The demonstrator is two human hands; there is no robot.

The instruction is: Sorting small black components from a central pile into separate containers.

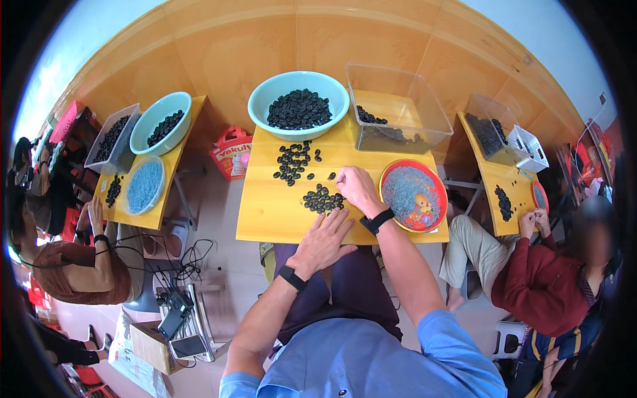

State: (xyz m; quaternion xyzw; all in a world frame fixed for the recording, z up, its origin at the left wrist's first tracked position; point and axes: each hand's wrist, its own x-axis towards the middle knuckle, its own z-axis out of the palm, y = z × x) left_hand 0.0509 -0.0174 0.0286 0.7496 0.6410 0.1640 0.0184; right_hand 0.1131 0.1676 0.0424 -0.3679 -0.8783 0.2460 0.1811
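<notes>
My left hand (324, 240) lies at the front edge of the yellow table (259, 209), fingers stretched out, its fingertips at a pile of small black oval pieces (321, 199). Just right of that pile, my right hand (358, 190) is closed with its fingertips pinched together. Whatever it may hold is hidden. One loose black piece (331, 176) lies beside those fingertips. Farther back, more black pieces (292, 164) are scattered in front of a light-blue basin (261, 96) holding many more. Right of my right hand stands a red round tray (439, 189) with many tiny blue-grey bits.
A clear plastic bin (424, 109) with black pieces stands at the back right. Side tables carry a blue basin (137, 138), a white tray (159, 192) and a white basket (531, 147). People sit left and right; cables and a metal stand (199, 318) occupy the left floor.
</notes>
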